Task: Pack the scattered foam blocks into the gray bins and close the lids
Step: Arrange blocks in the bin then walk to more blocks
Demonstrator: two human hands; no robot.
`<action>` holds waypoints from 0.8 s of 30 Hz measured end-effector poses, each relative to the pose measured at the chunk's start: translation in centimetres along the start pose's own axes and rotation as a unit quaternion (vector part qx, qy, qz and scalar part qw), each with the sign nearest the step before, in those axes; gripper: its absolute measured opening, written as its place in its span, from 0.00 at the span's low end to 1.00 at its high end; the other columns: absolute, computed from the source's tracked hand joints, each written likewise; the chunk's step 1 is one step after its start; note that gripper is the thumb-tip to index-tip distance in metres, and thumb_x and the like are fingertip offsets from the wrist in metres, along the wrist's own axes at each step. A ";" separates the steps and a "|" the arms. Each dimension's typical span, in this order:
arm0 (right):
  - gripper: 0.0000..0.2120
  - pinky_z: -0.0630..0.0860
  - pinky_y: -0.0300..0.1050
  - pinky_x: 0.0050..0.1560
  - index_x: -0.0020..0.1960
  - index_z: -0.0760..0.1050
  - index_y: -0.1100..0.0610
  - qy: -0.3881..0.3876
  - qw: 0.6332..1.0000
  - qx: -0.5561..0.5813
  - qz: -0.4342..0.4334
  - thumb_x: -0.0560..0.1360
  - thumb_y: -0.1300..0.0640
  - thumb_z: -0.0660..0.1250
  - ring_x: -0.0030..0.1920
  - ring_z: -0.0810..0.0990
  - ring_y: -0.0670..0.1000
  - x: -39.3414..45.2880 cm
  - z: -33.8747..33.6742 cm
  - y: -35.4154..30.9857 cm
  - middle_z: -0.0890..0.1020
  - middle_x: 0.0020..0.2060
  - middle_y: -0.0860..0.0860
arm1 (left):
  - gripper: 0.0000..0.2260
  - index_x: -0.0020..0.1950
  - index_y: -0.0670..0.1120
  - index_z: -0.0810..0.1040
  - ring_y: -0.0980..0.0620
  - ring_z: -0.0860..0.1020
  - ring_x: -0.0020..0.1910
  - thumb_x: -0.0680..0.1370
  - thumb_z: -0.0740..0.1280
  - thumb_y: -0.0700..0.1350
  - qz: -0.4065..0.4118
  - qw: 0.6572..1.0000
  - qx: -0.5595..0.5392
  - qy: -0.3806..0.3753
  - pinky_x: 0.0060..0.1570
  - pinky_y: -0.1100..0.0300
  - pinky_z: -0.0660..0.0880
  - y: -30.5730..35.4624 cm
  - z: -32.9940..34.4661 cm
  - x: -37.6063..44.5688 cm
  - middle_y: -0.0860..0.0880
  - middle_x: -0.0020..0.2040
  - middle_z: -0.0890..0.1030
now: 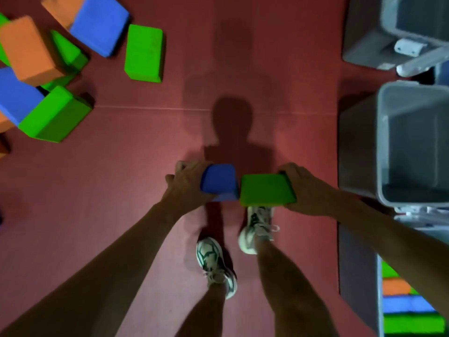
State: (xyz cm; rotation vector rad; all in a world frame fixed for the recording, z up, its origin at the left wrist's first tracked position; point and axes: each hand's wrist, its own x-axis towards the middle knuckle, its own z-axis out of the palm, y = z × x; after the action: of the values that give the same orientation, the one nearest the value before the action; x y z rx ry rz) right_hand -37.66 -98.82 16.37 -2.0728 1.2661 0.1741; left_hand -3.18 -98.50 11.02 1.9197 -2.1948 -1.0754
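My left hand (184, 183) grips a blue foam block (220, 182) and my right hand (307, 188) grips a green foam block (266, 189). Both blocks are held side by side above the red floor, over my feet. An empty gray bin (382, 142) stands open at the right, just beyond my right hand. Below it another gray bin (379, 300) holds stacked green, orange and blue blocks, partly hidden by my right arm. Several loose blocks lie at the upper left, among them a green block (143, 52), a blue block (100, 24) and an orange block (28, 48).
A third gray bin (388, 18) with a white latch sits at the top right. My two sneakers (216, 263) stand on the red floor mat (121, 190) below the held blocks. A seam crosses the mat.
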 end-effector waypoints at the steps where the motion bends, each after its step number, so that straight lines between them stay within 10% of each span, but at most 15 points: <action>1: 0.35 0.76 0.55 0.52 0.68 0.65 0.58 0.004 1.000 0.007 0.017 0.67 0.48 0.76 0.53 0.76 0.58 -1.6 0.7 0.6 0.73 0.58 0.56 | 0.34 0.68 0.61 0.70 0.49 0.75 0.58 0.62 0.67 0.66 0.014 1.000 0.008 -0.009 0.55 0.47 0.73 1.1 1.0 -0.2 0.60 0.59 0.77; 9: 0.38 0.77 0.52 0.50 0.66 0.60 0.50 0.004 0.986 0.115 0.124 0.62 0.51 0.77 0.54 0.72 0.49 -11.9 3.2 7.3 0.66 0.56 0.46 | 0.37 0.70 0.55 0.72 0.46 0.75 0.62 0.62 0.71 0.65 0.123 0.991 0.047 -0.039 0.59 0.46 0.70 11.5 7.7 -0.9 0.53 0.64 0.77; 16: 0.41 0.75 0.48 0.54 0.69 0.67 0.58 0.096 0.979 0.091 0.152 0.61 0.53 0.80 0.54 0.79 0.58 -24.4 -4.9 19.2 0.77 0.56 0.57 | 0.32 0.65 0.48 0.78 0.44 0.80 0.56 0.64 0.69 0.60 0.195 0.981 -0.009 0.021 0.63 0.50 0.68 31.2 9.9 3.2 0.48 0.58 0.82; 19: 0.50 0.68 0.49 0.67 0.78 0.62 0.54 0.119 0.974 0.077 0.174 0.61 0.51 0.81 0.64 0.72 0.57 -29.7 -9.8 26.2 0.73 0.64 0.57 | 0.32 0.65 0.49 0.76 0.42 0.80 0.55 0.63 0.72 0.61 0.177 0.979 -0.102 0.005 0.58 0.39 0.75 40.4 10.6 6.3 0.46 0.58 0.82; 24: 0.45 0.66 0.44 0.62 0.73 0.66 0.51 0.182 0.951 0.069 0.240 0.60 0.52 0.82 0.63 0.73 0.58 -36.3 -15.3 39.6 0.73 0.62 0.56 | 0.32 0.61 0.58 0.77 0.49 0.81 0.51 0.65 0.67 0.75 0.129 0.988 -0.073 0.050 0.48 0.44 0.80 51.7 16.8 13.7 0.55 0.53 0.81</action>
State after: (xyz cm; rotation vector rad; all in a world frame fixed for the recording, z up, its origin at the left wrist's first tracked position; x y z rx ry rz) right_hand -92.61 -92.98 24.72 -1.6924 1.9393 -0.0871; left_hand -58.50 -102.86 19.06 1.5451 -2.1674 -1.0408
